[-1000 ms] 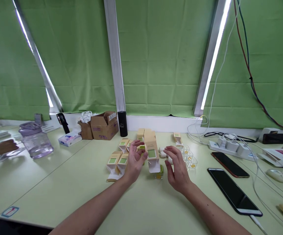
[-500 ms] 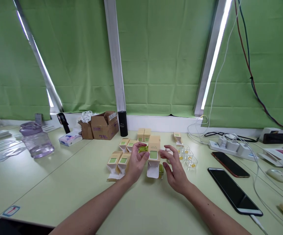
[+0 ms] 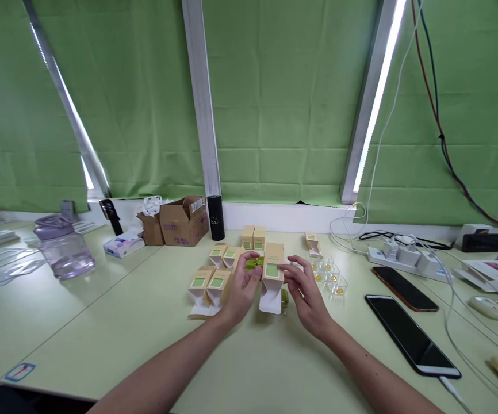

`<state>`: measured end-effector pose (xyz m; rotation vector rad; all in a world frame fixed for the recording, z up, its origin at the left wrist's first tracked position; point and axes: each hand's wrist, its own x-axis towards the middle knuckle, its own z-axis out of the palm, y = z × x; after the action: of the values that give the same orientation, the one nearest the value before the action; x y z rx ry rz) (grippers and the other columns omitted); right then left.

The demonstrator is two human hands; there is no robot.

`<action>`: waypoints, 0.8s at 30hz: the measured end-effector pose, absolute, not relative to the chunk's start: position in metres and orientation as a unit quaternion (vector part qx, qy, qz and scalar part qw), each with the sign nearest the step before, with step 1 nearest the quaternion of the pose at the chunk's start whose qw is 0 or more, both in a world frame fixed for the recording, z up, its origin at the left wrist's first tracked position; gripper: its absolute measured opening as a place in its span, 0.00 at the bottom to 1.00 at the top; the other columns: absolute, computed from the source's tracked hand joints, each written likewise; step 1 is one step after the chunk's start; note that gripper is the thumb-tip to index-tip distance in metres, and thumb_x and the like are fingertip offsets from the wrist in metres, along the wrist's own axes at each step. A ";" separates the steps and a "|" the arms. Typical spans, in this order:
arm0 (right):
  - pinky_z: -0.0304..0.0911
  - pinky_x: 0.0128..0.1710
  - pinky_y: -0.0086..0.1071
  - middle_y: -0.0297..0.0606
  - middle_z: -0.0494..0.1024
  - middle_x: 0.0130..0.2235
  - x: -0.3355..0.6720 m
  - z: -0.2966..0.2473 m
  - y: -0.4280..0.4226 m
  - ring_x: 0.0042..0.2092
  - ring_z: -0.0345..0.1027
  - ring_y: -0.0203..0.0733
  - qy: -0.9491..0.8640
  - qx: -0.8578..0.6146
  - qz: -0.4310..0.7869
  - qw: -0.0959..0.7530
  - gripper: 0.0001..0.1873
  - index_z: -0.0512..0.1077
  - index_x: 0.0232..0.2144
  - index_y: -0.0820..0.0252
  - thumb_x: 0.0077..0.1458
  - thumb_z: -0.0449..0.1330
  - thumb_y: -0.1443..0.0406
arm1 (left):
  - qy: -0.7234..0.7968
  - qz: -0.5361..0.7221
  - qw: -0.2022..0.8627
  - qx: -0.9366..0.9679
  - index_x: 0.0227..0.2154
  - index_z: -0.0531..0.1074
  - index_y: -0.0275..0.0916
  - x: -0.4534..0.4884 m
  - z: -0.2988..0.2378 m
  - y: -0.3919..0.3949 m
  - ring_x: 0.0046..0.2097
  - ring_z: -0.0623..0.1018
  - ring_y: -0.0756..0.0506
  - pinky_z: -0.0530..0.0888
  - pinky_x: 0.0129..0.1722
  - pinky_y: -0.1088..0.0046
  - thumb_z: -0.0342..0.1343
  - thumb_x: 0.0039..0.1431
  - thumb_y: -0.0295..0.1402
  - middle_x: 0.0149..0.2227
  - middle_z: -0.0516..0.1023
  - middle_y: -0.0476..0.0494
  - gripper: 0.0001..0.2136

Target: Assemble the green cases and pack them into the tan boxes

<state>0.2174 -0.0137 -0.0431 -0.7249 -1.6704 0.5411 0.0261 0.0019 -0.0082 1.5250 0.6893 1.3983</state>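
Note:
Upright between my hands is a small tan carton [image 3: 272, 270] with a green window and a white flap hanging open at its lower end. The fingertips of my left hand [image 3: 241, 290] close on its left edge. From the other side, the fingers of my right hand [image 3: 307, 296] press against its right edge. Part of a green jar [image 3: 284, 297] shows behind the carton's lower right, and more green jars [image 3: 253, 263] show beyond my left fingers. Left of my left hand, several similar cartons [image 3: 198, 284] have flaps hanging open. Clear cups with yellow centres [image 3: 332, 276] are grouped beyond my right hand.
Two tan cartons [image 3: 253, 237] stand at the back, and another [image 3: 313, 242] sits farther right. Two phones [image 3: 410, 333] [image 3: 404, 288], a power strip [image 3: 408, 261] and loose cables lie right. A brown cardboard box [image 3: 184, 223], a black cylinder [image 3: 216, 217] and a purple jug [image 3: 64, 247] stand left.
The carton has shifted slightly right and its top has dropped a little. My right fingers have come in against its side, and more green shows behind my left fingers.

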 end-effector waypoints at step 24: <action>0.77 0.49 0.42 0.46 0.60 0.64 0.219 -0.041 -0.012 0.50 0.76 0.45 -0.671 -0.305 0.298 0.607 0.19 0.73 0.60 0.45 0.69 0.59 0.57 | 0.311 0.544 0.330 0.706 0.50 0.75 0.43 0.025 -0.014 0.002 0.41 0.80 0.49 0.79 0.48 0.64 0.64 0.64 0.39 0.61 0.61 0.38 0.14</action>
<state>0.2192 -0.0121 -0.0405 -0.7051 -1.5513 0.6882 0.0245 0.0022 -0.0144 1.8476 0.8137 1.4228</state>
